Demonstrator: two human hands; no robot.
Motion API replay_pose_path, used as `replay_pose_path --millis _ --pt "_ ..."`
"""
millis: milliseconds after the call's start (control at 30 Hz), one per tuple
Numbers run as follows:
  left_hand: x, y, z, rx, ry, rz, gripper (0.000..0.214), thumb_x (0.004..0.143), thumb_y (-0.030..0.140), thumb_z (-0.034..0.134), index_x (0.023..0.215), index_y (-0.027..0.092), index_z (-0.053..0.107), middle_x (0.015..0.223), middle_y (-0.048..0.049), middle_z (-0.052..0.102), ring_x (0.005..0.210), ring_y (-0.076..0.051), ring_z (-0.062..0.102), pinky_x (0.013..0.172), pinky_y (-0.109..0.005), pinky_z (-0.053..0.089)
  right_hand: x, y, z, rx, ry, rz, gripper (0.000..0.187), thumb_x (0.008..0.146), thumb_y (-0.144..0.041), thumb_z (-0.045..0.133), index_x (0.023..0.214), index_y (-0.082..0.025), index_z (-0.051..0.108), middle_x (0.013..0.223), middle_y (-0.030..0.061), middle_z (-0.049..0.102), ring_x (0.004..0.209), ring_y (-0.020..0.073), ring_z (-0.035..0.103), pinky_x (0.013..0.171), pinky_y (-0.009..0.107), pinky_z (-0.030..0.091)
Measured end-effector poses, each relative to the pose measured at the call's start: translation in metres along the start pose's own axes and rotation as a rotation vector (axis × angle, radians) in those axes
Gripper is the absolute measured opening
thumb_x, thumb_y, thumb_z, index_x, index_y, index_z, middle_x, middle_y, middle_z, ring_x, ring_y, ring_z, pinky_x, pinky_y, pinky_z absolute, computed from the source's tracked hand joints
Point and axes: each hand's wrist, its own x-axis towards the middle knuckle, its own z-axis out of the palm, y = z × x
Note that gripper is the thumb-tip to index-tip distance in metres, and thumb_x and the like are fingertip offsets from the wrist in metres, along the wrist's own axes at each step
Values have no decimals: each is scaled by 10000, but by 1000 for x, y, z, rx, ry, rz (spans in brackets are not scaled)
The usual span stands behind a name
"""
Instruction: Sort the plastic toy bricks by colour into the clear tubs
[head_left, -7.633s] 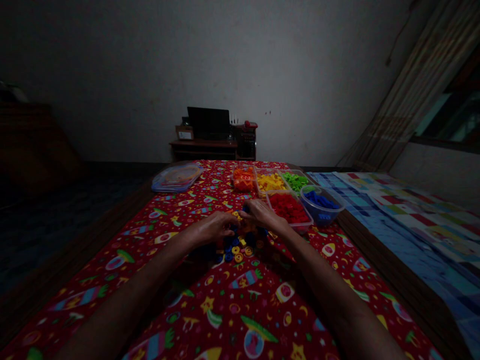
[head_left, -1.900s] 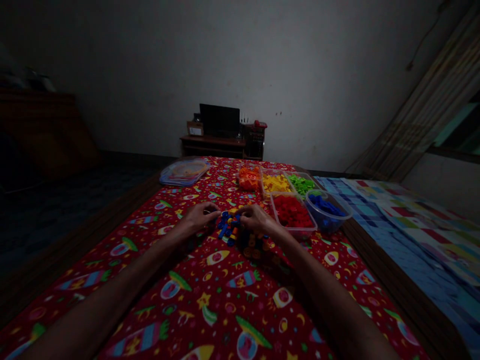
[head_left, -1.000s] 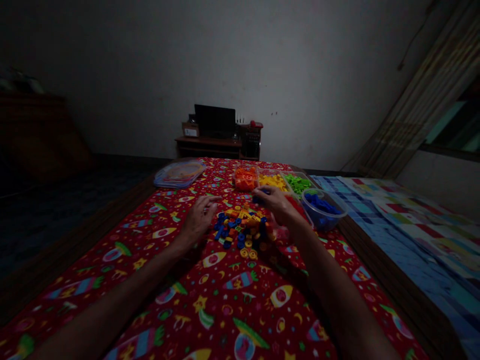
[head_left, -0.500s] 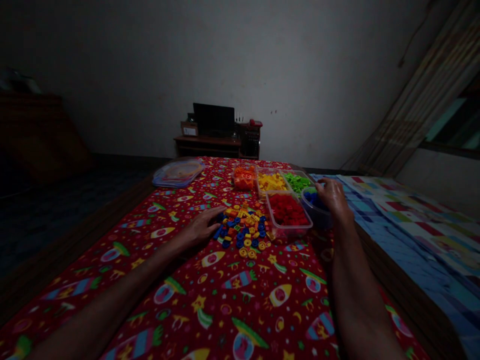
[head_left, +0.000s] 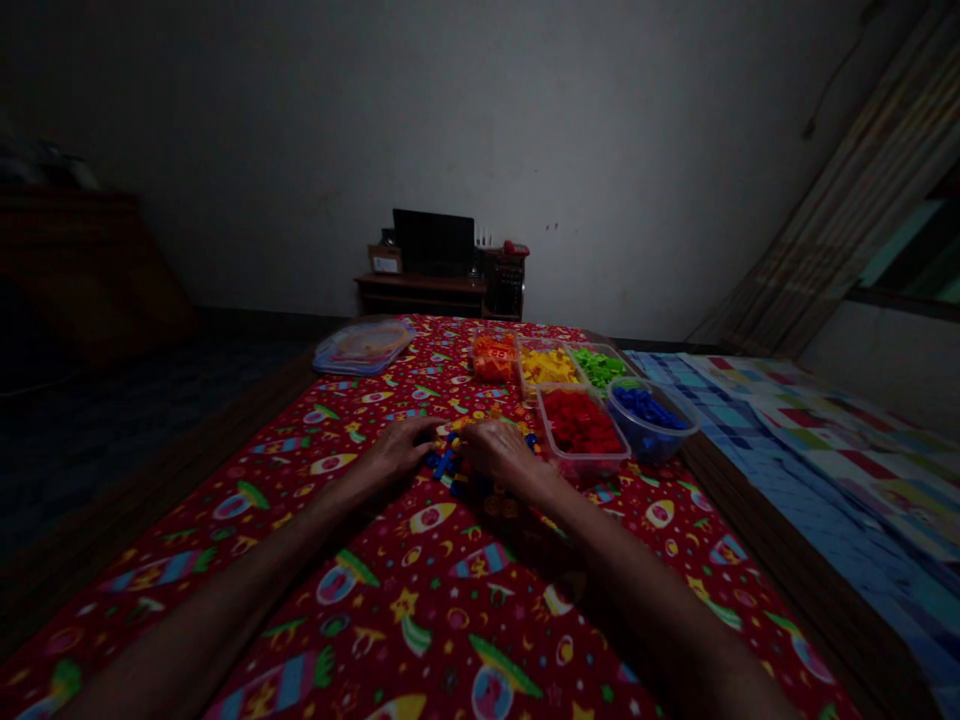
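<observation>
A loose pile of small plastic building pieces (head_left: 448, 462), mostly blue, yellow and orange, lies on the red patterned tablecloth (head_left: 420, 600). At its left edge rests my left hand (head_left: 403, 448), fingers and thumb apart and bent toward the pieces. My right hand (head_left: 496, 448) reaches over the pile from the right and covers much of it. Its fingers are curled together, pointing down at the pieces; what is between them is hidden. Just right of the pile stands a clear tub of red pieces (head_left: 581, 425). Beside it is a round tub of blue pieces (head_left: 646, 408).
Behind these stand tubs of orange pieces (head_left: 493, 357), yellow pieces (head_left: 550, 367) and green pieces (head_left: 598, 368). Stacked clear lids (head_left: 364, 348) lie at the far left of the table. Beyond are a desk with a monitor (head_left: 433, 243) and, at right, a bed (head_left: 795, 450).
My right hand has left the blue tub and moved left onto the pile. My left hand stays by the pile, its fingers more bent. The view has shifted slightly.
</observation>
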Motion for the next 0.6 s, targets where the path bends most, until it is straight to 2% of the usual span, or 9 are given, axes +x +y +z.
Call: replay_pose_path --millis 100,200,400,600 --pt "2 -4 -1 -52 16 -30 444 739 357 537 1118 178 683 1010 -80 732 918 -251 670 827 -347 520 3 -6 8 -13 -36 36 267 939 -281 448 1036 -154 662 956 111 682 818 178 590 640 256 333" --pt "3 -6 -1 -55 20 -13 428 759 367 509 1078 150 694 979 -101 733 907 -255 670 819 -356 517 8 -9 2 19 -67 92 277 912 -272 487 1086 -137 656 1017 131 689 918 206 612 672 260 358" --pt "3 -3 -14 60 -5 24 388 755 366 514 1015 162 718 1052 -100 719 966 -259 647 864 -342 493 13 -6 -13 150 -222 187 241 859 -280 569 1000 -158 722 960 100 723 852 185 646 633 230 381" --pt "0 -10 -23 85 -179 38 326 802 323 480 1007 200 702 1001 -69 722 933 -226 642 816 -300 497 25 -12 -18 81 -277 216 275 839 -335 596 970 -137 735 938 120 722 798 189 650 593 231 384"
